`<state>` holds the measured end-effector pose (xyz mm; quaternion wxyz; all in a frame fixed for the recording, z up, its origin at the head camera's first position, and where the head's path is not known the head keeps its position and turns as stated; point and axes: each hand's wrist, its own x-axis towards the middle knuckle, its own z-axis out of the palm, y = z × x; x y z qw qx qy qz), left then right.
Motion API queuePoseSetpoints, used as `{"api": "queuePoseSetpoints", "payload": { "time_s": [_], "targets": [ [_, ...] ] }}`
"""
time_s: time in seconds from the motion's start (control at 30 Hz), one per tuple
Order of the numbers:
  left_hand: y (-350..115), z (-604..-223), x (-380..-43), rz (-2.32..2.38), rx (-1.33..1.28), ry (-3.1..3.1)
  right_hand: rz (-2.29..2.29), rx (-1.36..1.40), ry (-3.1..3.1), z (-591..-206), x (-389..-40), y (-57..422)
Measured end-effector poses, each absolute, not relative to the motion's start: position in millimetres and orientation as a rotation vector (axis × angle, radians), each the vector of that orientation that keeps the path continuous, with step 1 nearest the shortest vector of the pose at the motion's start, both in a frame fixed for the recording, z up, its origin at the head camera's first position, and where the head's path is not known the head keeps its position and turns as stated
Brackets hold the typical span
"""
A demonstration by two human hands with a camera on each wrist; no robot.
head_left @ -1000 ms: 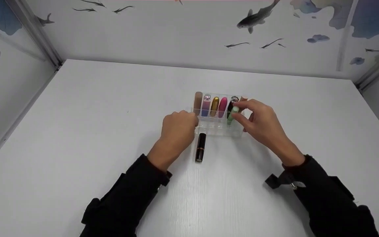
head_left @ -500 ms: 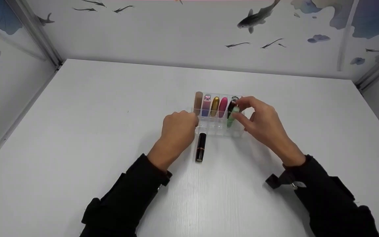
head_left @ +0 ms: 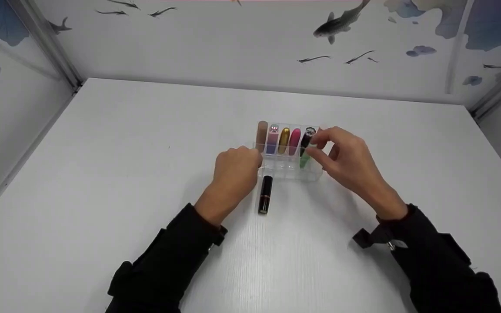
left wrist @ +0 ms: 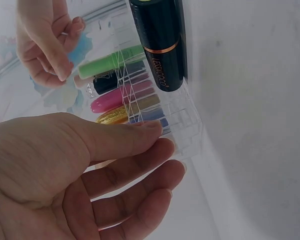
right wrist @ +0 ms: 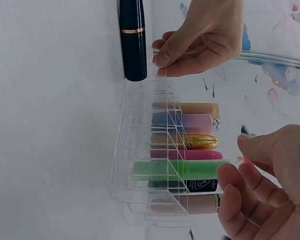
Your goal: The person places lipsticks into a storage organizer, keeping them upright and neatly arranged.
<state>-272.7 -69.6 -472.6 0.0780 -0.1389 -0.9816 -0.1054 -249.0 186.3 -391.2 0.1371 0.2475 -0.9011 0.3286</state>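
A clear lipstick organizer [head_left: 292, 173] stands mid-table, with several tubes upright in its back row. My left hand [head_left: 236, 169] pinches its left end between thumb and fingers, best seen in the right wrist view. A light green lipstick tube [right wrist: 205, 169] sits in a slot at the right, in front of a black tube [right wrist: 202, 185]. Just off its cap end is my right hand [head_left: 346, 158], thumb and fingers parted and holding nothing. In the head view that hand hides the tube's upper part.
A black lipstick [head_left: 265, 194] with a copper band lies on the white table [head_left: 146, 152] in front of the organizer. Brown, pink-blue, gold and magenta tubes fill slots toward the left. Painted panels [head_left: 215, 48] border the table's back and sides.
The green tube has gone down into the organizer's slot, and my right fingers have come off it. My left hand keeps its place on the organizer.
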Motion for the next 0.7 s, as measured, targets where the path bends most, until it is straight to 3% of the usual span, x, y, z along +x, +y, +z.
{"api": "queuePoseSetpoints", "payload": {
  "time_s": [0.17,0.33,0.57,0.63,0.7],
  "targets": [
    [-68,-460,-263,-0.306,-0.414,-2.923,0.893,0.828,-2.631,-391,-250,188],
    [-71,-483,-279,-0.263,-0.43,-2.923,0.843,0.854,-2.736,-390,-250,188],
    [-67,-444,-256,-0.273,-0.401,-2.962,0.73,0.869,-2.875,-386,-251,190],
    [-69,-468,-273,-0.262,-0.405,-2.957,0.671,0.882,-2.899,-387,-251,190],
    [-70,-468,-273,-0.257,-0.411,-2.961,0.609,0.89,-2.921,-387,-251,190]
  ]
}}
